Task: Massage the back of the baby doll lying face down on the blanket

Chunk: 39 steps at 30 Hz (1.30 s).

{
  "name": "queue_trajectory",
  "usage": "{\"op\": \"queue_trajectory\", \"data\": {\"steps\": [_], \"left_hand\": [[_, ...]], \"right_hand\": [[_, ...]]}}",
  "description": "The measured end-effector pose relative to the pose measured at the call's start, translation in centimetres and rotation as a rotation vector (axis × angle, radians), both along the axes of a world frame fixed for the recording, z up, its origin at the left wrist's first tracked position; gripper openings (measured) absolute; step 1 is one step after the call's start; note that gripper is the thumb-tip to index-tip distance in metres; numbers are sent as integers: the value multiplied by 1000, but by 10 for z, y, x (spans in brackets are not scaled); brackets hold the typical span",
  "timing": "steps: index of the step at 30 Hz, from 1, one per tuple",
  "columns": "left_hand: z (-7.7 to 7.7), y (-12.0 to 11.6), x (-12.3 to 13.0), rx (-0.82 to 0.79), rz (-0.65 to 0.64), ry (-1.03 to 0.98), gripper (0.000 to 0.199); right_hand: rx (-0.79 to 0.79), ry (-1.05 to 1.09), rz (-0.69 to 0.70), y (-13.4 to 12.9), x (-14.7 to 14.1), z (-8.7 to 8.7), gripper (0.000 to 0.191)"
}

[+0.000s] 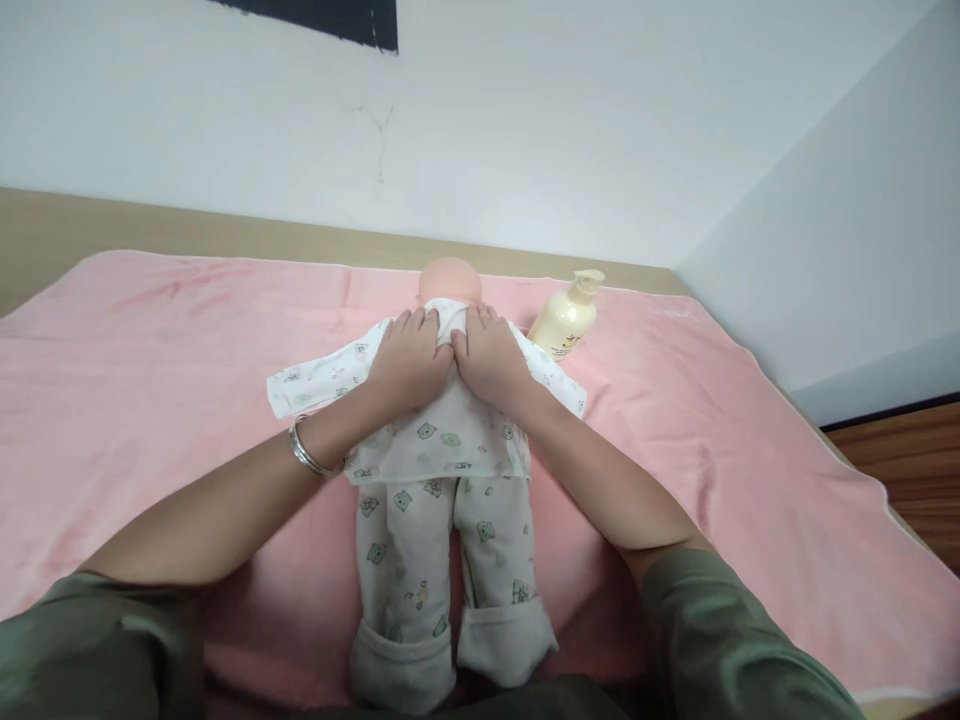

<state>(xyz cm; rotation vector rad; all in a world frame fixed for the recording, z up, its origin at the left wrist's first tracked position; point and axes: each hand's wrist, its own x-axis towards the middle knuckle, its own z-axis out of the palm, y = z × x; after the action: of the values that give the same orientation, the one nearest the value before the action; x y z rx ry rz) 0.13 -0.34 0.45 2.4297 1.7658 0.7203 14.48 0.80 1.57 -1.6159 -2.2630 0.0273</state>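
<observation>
A baby doll [450,278] lies with its head toward the wall, dressed in a white printed top [442,445] and matching trousers [412,545] with turned-up cuffs. No face shows on the doll's smooth head. Across the left side of its upper body rests my left hand [412,355], flat, fingers pointing at the shoulder. My right hand [491,355] lies the same way on the other side, and the two thumbs almost meet along the middle. Both hands press on the cloth without gripping it. A silver bangle [306,450] circles my left wrist.
Just right of the doll, a cream pump bottle [566,318] leans on the pink blanket [150,400]. The blanket covers a pale wooden surface [45,225] set against a white wall [525,130]. Brown wood [900,470] shows at the far right.
</observation>
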Motion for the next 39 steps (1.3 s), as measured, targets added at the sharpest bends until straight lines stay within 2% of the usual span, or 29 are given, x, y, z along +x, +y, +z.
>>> {"op": "queue_trajectory", "data": {"steps": [4, 7, 11, 14, 17, 20, 23, 26, 28, 30, 34, 36, 39], "left_hand": [[9, 18, -10, -128, 3, -34, 35], [11, 18, -12, -148, 11, -54, 38], [5, 3, -3, -28, 44, 13, 44], [1, -10, 5, 61, 54, 19, 44], [2, -11, 7, 57, 48, -2, 39], [4, 0, 1, -28, 40, -70, 33], [5, 14, -7, -133, 75, -252, 27], [4, 21, -11, -155, 114, -380, 24], [3, 18, -10, -139, 92, -322, 25], [3, 11, -6, -89, 70, -202, 30], [2, -10, 6, 65, 70, -44, 38], [3, -14, 8, 87, 53, -15, 39], [4, -5, 3, 13, 21, -39, 31]], "right_hand": [[82, -81, 50, -29, -11, -2, 58], [79, -111, 84, -35, -14, 0, 57], [-23, -74, 98, -11, -2, 5, 57], [-138, 15, 15, 14, 11, 8, 62], [-190, 46, -43, 19, 15, 10, 68], [-80, -23, 4, -2, 4, 7, 62], [100, -95, 101, -35, -12, 1, 58], [157, -97, 153, -52, -20, -4, 58], [118, -64, 184, -44, -17, -4, 57], [47, -4, 168, -23, -9, -2, 57], [-114, 117, 25, 18, 9, 3, 64], [-127, 124, 10, 25, 12, 4, 65], [-62, 72, 15, 13, 6, 3, 57]]}}
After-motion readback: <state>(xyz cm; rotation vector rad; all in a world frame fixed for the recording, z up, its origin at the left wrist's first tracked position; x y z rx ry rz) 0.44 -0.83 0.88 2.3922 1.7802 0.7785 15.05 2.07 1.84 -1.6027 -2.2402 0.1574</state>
